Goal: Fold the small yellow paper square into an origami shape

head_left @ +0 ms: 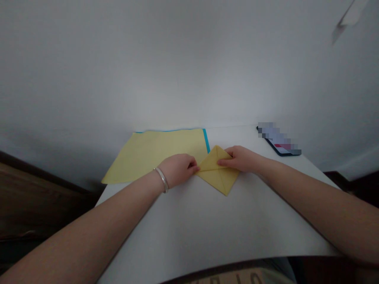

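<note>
A folded piece of yellow paper (220, 177) with crossing creases is turned like a diamond just above the white table. My left hand (179, 169), with a silver bangle at the wrist, pinches its left corner between thumb and fingers. At the right side, my right hand (241, 158) grips the folded paper, thumb on top and the other fingers mostly hidden behind it. Whether the paper's lower edge touches the table I cannot tell.
Larger yellow sheets (160, 150) lie at the back left, with a blue sheet (206, 140) showing along their edges. A phone (280, 142) lies at the back right of the white table (207, 232). A pale wall (183, 71) rises behind the table.
</note>
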Tool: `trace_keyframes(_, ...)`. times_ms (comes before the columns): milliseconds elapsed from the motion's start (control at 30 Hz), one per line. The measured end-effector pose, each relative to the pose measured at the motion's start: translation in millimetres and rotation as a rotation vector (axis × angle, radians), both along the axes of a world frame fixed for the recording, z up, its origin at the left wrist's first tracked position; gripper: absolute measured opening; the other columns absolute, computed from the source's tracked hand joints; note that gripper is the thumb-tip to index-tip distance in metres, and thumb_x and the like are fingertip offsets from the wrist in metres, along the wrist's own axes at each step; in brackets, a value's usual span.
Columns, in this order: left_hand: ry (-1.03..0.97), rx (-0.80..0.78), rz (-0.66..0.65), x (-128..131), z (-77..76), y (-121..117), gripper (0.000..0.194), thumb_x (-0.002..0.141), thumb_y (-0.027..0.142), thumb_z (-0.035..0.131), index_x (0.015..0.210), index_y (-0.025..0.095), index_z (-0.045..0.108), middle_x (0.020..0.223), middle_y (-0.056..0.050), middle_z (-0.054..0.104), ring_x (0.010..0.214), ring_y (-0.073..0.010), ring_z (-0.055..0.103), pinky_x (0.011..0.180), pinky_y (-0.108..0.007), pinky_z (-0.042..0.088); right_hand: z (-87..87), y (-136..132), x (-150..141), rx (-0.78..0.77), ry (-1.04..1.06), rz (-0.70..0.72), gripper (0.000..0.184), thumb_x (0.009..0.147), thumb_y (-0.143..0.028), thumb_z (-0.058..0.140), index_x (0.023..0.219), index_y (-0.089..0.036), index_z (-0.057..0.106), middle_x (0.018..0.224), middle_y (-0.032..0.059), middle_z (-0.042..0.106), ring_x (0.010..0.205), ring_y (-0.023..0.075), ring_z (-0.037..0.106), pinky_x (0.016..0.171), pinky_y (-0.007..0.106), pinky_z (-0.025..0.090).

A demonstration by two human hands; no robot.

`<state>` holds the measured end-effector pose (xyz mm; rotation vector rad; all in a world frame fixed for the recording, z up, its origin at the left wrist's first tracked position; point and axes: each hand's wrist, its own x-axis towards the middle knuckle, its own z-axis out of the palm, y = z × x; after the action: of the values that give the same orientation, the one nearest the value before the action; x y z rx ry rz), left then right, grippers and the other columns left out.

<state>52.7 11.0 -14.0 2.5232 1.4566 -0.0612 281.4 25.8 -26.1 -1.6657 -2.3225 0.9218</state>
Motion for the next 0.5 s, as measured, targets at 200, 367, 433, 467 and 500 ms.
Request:
trace_keyframes(200, 0.086, 0.098, -0.009, 3.4, -2.2, -2.3, 0.031, 0.088, 0.035, 0.04, 0.082, 0.018, 0.065, 0.084, -0.007, 0.067, 0.077, -0.0198, 0.06, 0.063, -0.028, 0.04, -1.8, 1.7, 1.1, -0.086, 0.078, 0.034, 0.037, 0.075, -0.049, 0.055, 0.091, -0.018, 0.069, 0.08, 0.0056, 0.069, 0.07, 0.0191, 0.061, 0.056, 0.026, 0.043)
trace_keyframes(367, 0.071, 0.078, -0.024, 1.9, -2.3, -1.3, 0.03, 0.087, 0.034, 0.039, 0.084, 0.018, 0.065, 0.085, -0.007, 0.066, 0.077, -0.02, 0.06, 0.064, -0.028, 0.041, -3.4, 1.2, 1.0, -0.144, 0.134, 0.021, 0.035, 0.075, -0.046, 0.057, 0.091, -0.018, 0.069, 0.084, 0.0066, 0.07, 0.072, 0.0202, 0.063, 0.058, 0.027, 0.045)
trace_keyframes(433, 0.06, 0.064, -0.025, 1.6, -1.3, -1.1, 0.03, 0.087, 0.034, 0.039, 0.083, 0.018, 0.065, 0.084, -0.007, 0.066, 0.076, -0.0205, 0.06, 0.063, -0.029, 0.04, -3.9, 1.0, 0.6, -0.137, 0.139, 0.016, 0.034, 0.075, -0.045, 0.057, 0.091, -0.018, 0.07, 0.083, 0.0068, 0.07, 0.072, 0.0203, 0.063, 0.057, 0.028, 0.045)
trace_keyframes(467, 0.054, 0.059, -0.025, 1.5, -0.7, -1.1, 0.03, 0.087, 0.034, 0.04, 0.083, 0.018, 0.065, 0.083, -0.007, 0.066, 0.075, -0.0206, 0.06, 0.062, -0.029, 0.039, -3.7, 0.9, 0.4, -0.134, 0.138, 0.019, 0.034, 0.075, -0.045, 0.057, 0.09, -0.018, 0.07, 0.082, 0.0069, 0.07, 0.071, 0.0202, 0.063, 0.057, 0.028, 0.044)
trace_keyframes(500, 0.05, 0.055, -0.025, 1.5, -0.2, -1.1, 0.03, 0.087, 0.034, 0.04, 0.083, 0.018, 0.065, 0.083, -0.007, 0.066, 0.075, -0.0207, 0.06, 0.061, -0.029, 0.039, -3.3, 0.8, 0.0, -0.13, 0.134, 0.019, 0.034, 0.075, -0.045, 0.057, 0.09, -0.018, 0.07, 0.082, 0.007, 0.07, 0.07, 0.0201, 0.062, 0.056, 0.027, 0.044)
